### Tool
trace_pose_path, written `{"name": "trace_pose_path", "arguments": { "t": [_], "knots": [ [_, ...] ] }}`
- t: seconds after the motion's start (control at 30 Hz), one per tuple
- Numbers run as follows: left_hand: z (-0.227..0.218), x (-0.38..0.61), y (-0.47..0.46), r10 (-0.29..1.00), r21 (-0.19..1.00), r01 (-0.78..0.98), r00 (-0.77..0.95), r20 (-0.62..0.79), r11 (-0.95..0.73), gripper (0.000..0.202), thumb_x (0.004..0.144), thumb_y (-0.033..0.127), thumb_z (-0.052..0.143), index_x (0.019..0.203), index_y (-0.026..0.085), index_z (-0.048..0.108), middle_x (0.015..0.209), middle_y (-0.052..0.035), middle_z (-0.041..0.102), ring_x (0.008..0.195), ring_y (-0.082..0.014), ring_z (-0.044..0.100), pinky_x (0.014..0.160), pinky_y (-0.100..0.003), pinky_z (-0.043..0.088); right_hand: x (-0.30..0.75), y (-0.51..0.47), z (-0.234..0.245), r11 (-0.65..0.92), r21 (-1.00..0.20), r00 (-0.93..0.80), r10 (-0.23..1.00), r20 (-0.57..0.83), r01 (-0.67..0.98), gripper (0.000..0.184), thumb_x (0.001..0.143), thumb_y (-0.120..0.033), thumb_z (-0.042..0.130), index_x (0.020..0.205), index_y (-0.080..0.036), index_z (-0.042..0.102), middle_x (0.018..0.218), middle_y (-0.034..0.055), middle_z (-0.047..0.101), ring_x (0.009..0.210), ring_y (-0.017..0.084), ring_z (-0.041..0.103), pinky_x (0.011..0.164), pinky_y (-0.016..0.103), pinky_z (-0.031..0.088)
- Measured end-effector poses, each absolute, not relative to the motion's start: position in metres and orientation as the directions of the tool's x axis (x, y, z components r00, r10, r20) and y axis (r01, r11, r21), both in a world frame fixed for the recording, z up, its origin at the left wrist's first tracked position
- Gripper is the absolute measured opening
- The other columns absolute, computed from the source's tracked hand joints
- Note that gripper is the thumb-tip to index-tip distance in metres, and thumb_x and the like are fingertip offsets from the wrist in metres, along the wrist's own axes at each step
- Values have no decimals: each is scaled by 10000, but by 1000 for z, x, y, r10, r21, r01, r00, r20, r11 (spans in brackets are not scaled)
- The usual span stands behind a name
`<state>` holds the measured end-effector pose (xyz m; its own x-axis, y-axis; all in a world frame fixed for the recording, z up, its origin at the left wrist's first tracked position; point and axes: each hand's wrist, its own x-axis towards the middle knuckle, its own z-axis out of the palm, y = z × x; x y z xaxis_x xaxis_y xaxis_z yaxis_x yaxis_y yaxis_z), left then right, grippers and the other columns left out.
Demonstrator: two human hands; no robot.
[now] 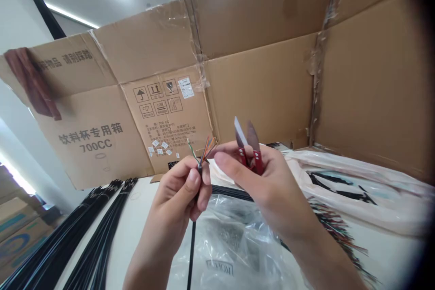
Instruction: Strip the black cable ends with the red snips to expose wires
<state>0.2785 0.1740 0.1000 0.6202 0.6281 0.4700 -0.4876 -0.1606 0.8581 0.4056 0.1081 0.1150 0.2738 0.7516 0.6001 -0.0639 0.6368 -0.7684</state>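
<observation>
My left hand (185, 190) pinches the end of a black cable (192, 244), which hangs down from my fingers. Several thin coloured wires (203, 148) fan out of its stripped end. My right hand (258, 176) is closed around red-handled snips (249, 147), blades pointing up and slightly apart. Its fingertips touch the tips of the coloured wires.
Tall flattened cardboard (238, 77) walls the table at the back and right. Bundles of black cables (84, 235) lie along the left. A clear plastic bag (231, 244) lies below my hands. At the right are a pinkish bag (356, 190) and a heap of coloured wire offcuts (336, 231).
</observation>
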Motion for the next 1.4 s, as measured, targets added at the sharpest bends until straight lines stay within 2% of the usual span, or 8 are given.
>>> {"name": "trace_pose_path", "arguments": {
  "t": [0.17,0.57,0.77,0.9,1.07,1.2,1.3,1.4],
  "knots": [
    [96,280,172,588,866,-460,652,479,-196,259,850,433,676,712,215,646,486,39,412,456,-64,289,425,-203,210,404,102,116,635,-731,129,770,625,-249,220,840,-354,721,697,-201,655,624,-22,643,581,110,626,624,243,544],
    [95,270,179,606,816,-355,548,577,-456,238,795,478,727,737,249,695,522,10,588,477,-84,458,427,-192,314,403,92,119,645,-721,147,762,630,-255,184,783,-305,780,699,-178,677,602,-24,618,588,113,611,611,244,517],
    [96,265,180,599,806,-359,540,591,-472,199,752,449,779,740,264,708,570,23,655,509,-68,555,453,-141,385,400,89,119,614,-749,134,788,601,-248,268,788,-393,770,685,-175,654,604,-20,569,587,100,556,579,236,473],
    [93,264,184,598,824,-418,568,566,-382,184,758,429,778,736,260,708,638,19,671,534,-84,586,465,-169,410,400,88,119,601,-754,104,795,598,-265,292,773,-451,779,747,-187,656,637,-17,602,619,98,586,607,219,495],
    [96,266,189,537,797,-545,605,588,-259,159,844,377,699,719,280,705,507,43,543,445,-64,423,429,-191,294,401,90,113,660,-724,116,750,651,-203,353,870,-550,644,1038,-242,607,683,-39,632,604,83,569,567,193,466],
    [98,267,189,472,767,-621,634,612,-162,169,851,317,695,692,263,682,412,63,319,417,-66,292,448,-194,251,401,96,107,742,-670,171,657,734,30,144,907,-366,656,971,-257,588,683,-69,574,561,53,483,521,166,402],
    [100,268,188,422,775,-612,667,614,-159,345,837,340,703,560,194,557,410,52,267,437,-76,291,451,-204,237,398,102,106,771,-631,166,613,772,86,242,771,-236,788,946,-227,620,657,-77,578,525,51,483,484,164,398],
    [99,271,189,320,831,-553,777,543,-68,490,841,331,681,503,153,374,389,54,257,410,-51,239,430,-201,177,399,106,108,791,-605,141,592,794,87,209,772,-169,766,968,-194,699,639,-63,609,511,53,511,491,169,421]
  ]
}}
